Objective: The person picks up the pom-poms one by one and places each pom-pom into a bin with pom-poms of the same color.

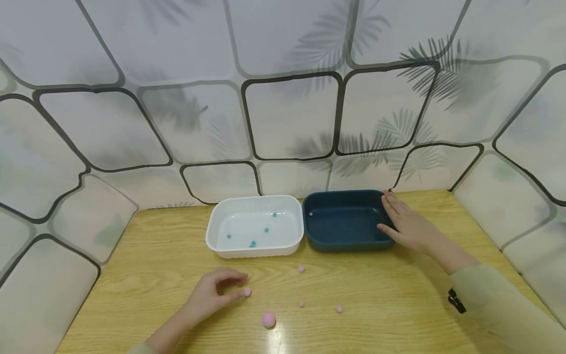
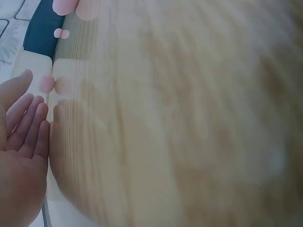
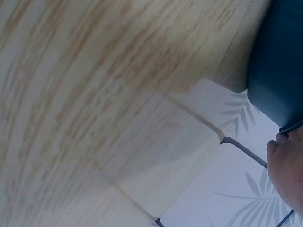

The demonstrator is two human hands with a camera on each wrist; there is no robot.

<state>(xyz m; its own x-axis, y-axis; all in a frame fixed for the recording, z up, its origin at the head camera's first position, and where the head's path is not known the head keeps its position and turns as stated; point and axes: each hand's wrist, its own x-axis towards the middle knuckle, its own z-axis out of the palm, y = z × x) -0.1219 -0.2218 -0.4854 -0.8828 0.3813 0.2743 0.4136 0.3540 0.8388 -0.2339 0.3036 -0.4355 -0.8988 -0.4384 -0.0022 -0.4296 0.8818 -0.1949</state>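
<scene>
My left hand [image 1: 211,295] hovers low over the table, thumb and fingers apart, its thumb tip close beside a small pink ball [image 1: 247,292]. The left wrist view shows that palm with nothing in it and a pink ball [image 2: 46,83] just beyond the thumb. With my right hand [image 1: 409,226] I hold the right rim of a dark blue tray [image 1: 349,246], thumb over the inner side. One tiny pink ball [image 1: 311,214] lies inside this tray. Part of the right hand's fingers is cut off in the right wrist view.
A white tray [image 1: 254,252] stands left of the blue one, with several small teal balls [image 1: 266,230] in it. A larger pink ball [image 1: 268,320] and smaller pink balls [image 1: 339,309] lie on the wooden table [image 1: 155,255]. A patterned wall covering [image 1: 292,118] rises behind.
</scene>
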